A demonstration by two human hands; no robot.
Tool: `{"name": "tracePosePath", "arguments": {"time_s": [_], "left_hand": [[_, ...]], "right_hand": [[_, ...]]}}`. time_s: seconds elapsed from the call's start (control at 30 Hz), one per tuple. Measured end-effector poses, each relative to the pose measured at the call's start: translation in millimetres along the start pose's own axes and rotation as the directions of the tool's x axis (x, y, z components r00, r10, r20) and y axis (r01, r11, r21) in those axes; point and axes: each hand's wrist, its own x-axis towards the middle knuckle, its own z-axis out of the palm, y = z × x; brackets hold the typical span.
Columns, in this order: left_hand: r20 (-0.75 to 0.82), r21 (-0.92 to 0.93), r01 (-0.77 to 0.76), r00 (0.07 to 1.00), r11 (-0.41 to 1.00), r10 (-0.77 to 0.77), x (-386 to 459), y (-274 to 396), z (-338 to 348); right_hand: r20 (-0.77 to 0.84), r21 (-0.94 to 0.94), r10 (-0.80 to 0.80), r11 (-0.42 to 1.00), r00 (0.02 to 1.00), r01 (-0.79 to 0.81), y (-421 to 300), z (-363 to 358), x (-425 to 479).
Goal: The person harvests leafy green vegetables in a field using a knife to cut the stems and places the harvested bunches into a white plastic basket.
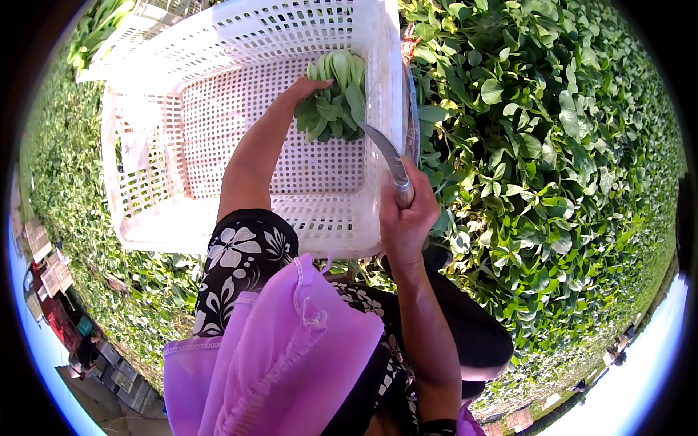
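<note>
Inside a white perforated plastic crate (pixel 272 131), my left hand (pixel 312 87) is at a bunch of bok choy (pixel 338 98) near the crate's right end. Its thumb lies against the pale stems, and the leaves hide the other fingers. The stem bases point away from me and the dark leaves towards me. My right hand (pixel 409 212) grips the handle of a curved harvesting knife (pixel 390 155) over the crate's right rim. The blade arcs up and left, its tip close to the leaves of the bunch.
Dense leafy green plants (pixel 545 136) fill the ground to the right and left. Another white crate (pixel 158 16) with long green vegetables (pixel 101 32) beside it is at the upper left. A purple cloth (pixel 294 349) hangs in front of me. Stacked boxes (pixel 125 381) stand far off, lower left.
</note>
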Motion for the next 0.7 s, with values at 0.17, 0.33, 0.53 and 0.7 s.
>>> {"name": "tracePosePath", "arguments": {"time_s": [0.17,0.33,0.53,0.7], "left_hand": [[-0.111,0.033,-0.183,0.976,0.983,0.186,7,-7,1],[-0.279,0.446,0.095,0.96,0.89,0.038,0,24,3],[-0.387,0.525,-0.056,0.873,0.849,0.297,-6,19,-3],[-0.284,0.821,0.007,0.873,0.571,0.397,23,-2,-32]], "right_hand": [[0.007,-0.001,0.02,1.0,1.0,-0.02,0,0,-1],[0.017,0.004,0.045,0.999,0.999,-0.045,-3,-1,-2],[0.013,-0.033,0.092,0.995,0.996,-0.092,1,-3,-1],[0.01,0.0,0.061,0.998,0.998,-0.061,3,1,-2]]}}
